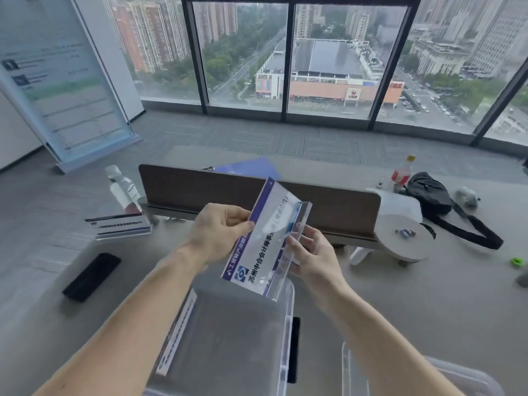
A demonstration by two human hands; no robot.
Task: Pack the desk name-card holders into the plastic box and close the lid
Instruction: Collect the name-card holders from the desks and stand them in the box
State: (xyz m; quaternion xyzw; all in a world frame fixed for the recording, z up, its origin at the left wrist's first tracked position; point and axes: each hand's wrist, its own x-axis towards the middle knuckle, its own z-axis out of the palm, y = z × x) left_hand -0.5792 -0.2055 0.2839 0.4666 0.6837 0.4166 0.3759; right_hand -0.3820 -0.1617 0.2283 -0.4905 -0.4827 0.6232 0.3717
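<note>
A clear acrylic name-card holder [265, 241] with a purple-and-white card hangs tilted above the open clear plastic box [288, 310]. My left hand [220, 232] grips its left edge and my right hand [311, 255] grips its right edge. Inside the box, another name-card holder [177, 332] leans against the left wall. A further holder [120, 224] stands on the desk at the left. The box lid [414, 375] lies at the bottom right, beside the box.
A black phone [91, 277] lies on the desk at the left. A brown divider panel [200, 190] runs across behind my hands. Two bottles [123, 187] [401, 172], a black bag [431, 195] and a white round stand [403, 238] sit around it.
</note>
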